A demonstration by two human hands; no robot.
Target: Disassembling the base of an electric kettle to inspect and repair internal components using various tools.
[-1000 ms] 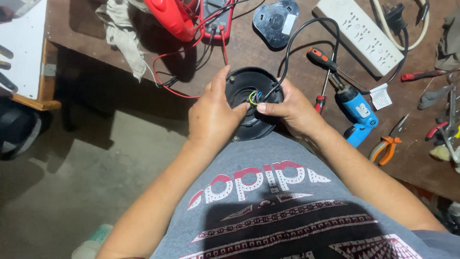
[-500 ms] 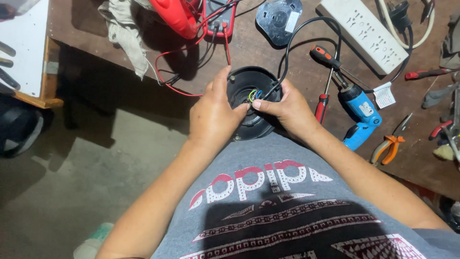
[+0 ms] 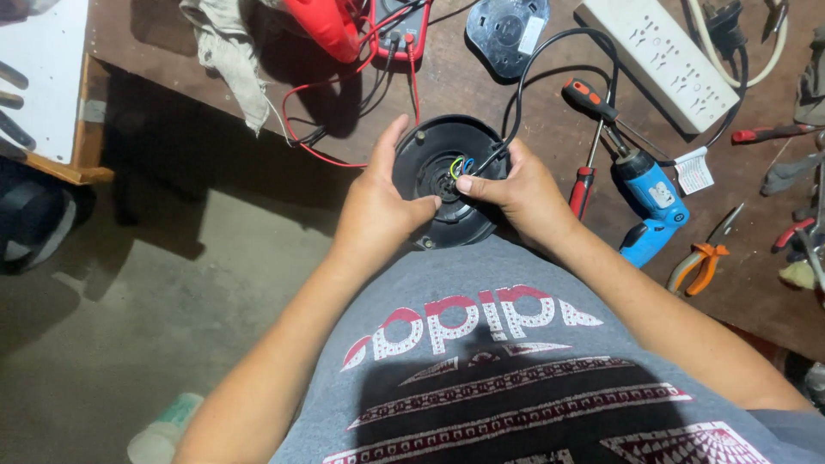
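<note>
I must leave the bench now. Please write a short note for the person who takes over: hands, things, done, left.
Left hand: grips the rim of the round black plastic base, thumb on its face.
Right hand: fingertips pinch the coloured wires at the base's centre.
The black cable runs from the centre across the brown wooden bench.
Nearby: red-handled screwdriver, blue electric screwdriver.
Done: wires exposed.
Left: probably seating the wires and closing the base.
</note>
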